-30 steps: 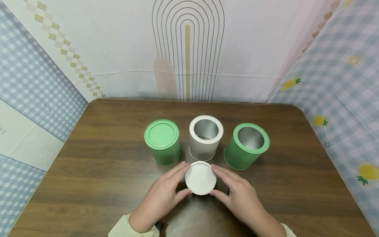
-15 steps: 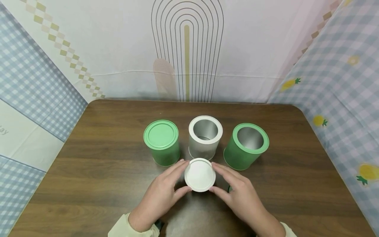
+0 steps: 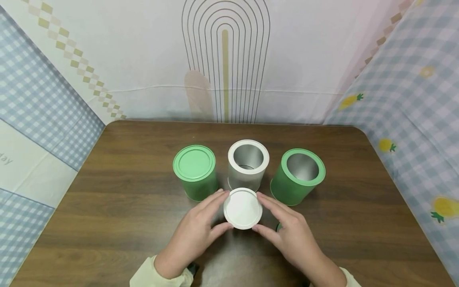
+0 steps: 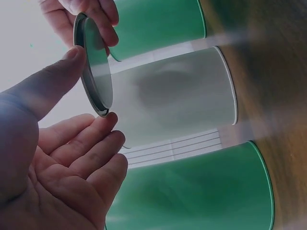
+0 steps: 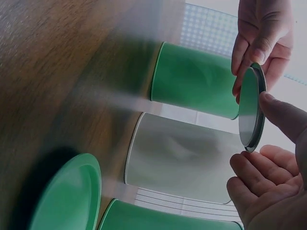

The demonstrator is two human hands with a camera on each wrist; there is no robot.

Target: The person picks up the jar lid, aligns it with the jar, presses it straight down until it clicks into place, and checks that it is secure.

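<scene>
A round white can lid (image 3: 243,208) is held between both hands, its silvery underside facing down. My left hand (image 3: 195,229) pinches its left edge between thumb and fingertips. On the opposite edge, my right hand (image 3: 290,227) grips it the same way. In both wrist views the lid is raised off the table, around the height of the can tops. Just beyond it stands an open white can (image 3: 245,177), its front base overlapped by the lid in the head view. A green lid (image 5: 69,196) lies below my right hand, mostly hidden from the head camera.
To the left of the white can is a green can (image 3: 199,185) with its lid on. An open green can (image 3: 294,187) stands to the right, showing a metal interior. Patterned cloth (image 3: 154,59) hangs behind the brown wooden table (image 3: 107,223).
Both hands have carried the white lid a little forward, closer to the white can. The cans have stayed where they were.
</scene>
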